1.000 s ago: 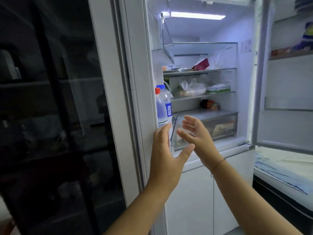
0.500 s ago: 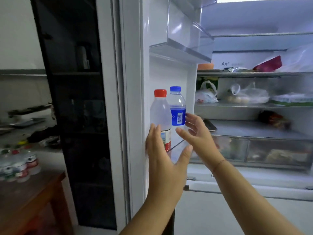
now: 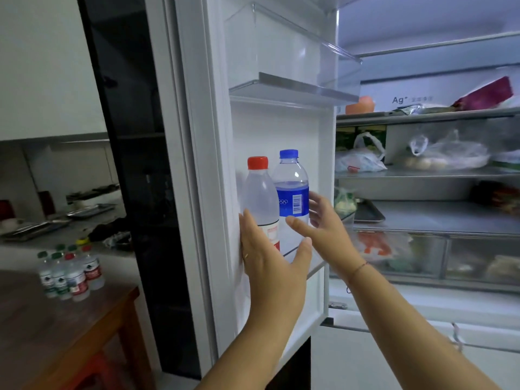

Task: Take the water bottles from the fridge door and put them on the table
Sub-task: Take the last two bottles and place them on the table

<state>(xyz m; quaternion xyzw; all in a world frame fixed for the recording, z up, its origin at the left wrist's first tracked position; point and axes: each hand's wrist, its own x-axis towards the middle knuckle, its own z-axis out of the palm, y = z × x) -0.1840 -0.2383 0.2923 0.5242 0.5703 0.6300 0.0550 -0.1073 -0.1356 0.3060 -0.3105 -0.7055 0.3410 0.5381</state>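
Observation:
Two water bottles stand side by side in the lower shelf of the open fridge door (image 3: 275,128). The red-capped bottle (image 3: 260,192) is on the left, the blue-capped bottle (image 3: 291,187) with a blue label on the right. My left hand (image 3: 270,257) is spread open in front of the red-capped bottle's lower half, fingertips at its left side. My right hand (image 3: 323,223) is open with fingers curved beside the blue-capped bottle's right side. Neither hand has closed around a bottle. A brown wooden table (image 3: 64,327) at lower left carries several small water bottles (image 3: 69,271).
The fridge interior at right holds shelves with plastic bags (image 3: 444,153) and clear drawers (image 3: 478,260). An empty clear door shelf (image 3: 295,85) sits above the bottles. A dark glass cabinet (image 3: 135,164) stands left of the door. A counter with trays (image 3: 56,220) lies behind the table.
The view has moved closer and leftward onto the fridge door. Both hands have reached in toward the two bottles, the right hand coming up beside the blue-capped one.

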